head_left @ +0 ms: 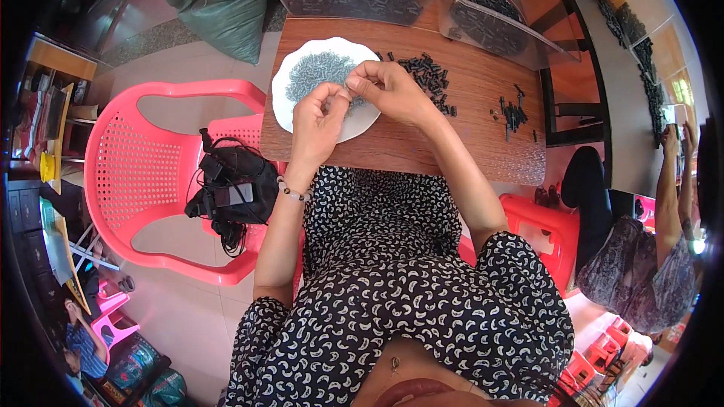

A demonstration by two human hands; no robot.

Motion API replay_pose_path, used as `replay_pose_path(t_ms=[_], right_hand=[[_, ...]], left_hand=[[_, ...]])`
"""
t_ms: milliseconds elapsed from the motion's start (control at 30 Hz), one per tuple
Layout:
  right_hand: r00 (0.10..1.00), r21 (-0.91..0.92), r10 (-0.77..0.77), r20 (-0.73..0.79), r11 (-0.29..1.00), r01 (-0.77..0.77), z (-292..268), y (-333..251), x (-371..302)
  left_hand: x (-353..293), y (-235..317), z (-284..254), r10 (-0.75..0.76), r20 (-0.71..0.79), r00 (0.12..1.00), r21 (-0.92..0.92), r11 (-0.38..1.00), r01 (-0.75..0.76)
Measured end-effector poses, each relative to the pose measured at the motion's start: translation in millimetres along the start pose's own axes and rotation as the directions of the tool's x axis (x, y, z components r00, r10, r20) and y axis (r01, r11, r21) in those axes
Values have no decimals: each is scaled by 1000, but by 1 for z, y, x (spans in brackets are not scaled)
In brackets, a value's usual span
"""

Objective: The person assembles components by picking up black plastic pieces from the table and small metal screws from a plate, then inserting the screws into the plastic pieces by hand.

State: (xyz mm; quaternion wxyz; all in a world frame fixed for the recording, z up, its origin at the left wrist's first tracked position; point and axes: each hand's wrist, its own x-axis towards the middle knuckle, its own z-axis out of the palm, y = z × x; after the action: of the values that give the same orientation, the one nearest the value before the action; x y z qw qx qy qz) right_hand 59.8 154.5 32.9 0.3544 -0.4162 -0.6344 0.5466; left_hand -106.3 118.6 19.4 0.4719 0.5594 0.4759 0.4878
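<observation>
A white scalloped plate (283,111) on the wooden table holds a heap of small silvery metal pieces (320,68) that look like springs. Over the plate's right side my two hands meet, fingertips nearly touching. My left hand (320,120), with a beaded bracelet at the wrist, is closed in a pinch. My right hand (394,90) also pinches, thumb against fingers. Whatever sits between the fingers is too small to name. Just right of my right hand lies a pile of short black cylindrical parts (428,75), partly hidden by that hand.
Two clear plastic bins, one (354,7) at the far edge and another (483,30) to its right, hold many black parts. A smaller black cluster (514,114) lies on the table (467,143). A pink chair (143,158) bears a black bag (241,188). Another person (641,271) works at right.
</observation>
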Motion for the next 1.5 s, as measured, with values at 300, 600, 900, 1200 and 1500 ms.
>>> replay_pose_path(t_ms=[300, 600, 900, 1200, 1500], right_hand=[[1000, 5, -9, 6, 1000, 9, -2, -3, -1], [999, -71, -2, -37, 997, -1, 1, -5, -3], [965, -652, -247, -89, 747, 131, -12, -10, -7], [977, -865, -209, -36, 496, 74, -2, -5, -16], [940, -821, -339, -43, 548, 160, -5, 12, -12]], left_hand=[[-1, 3, 0, -96, 25, 995, -89, 991, 97], [0, -2, 1, -54, -32, 998, -53, 997, 52], [3, -1, -1, -14, -102, 995, 111, 993, 26], [1, -2, -3, -16, -118, 993, 194, 980, 39], [1, 13, -8, -92, -93, 991, 285, 951, 115]])
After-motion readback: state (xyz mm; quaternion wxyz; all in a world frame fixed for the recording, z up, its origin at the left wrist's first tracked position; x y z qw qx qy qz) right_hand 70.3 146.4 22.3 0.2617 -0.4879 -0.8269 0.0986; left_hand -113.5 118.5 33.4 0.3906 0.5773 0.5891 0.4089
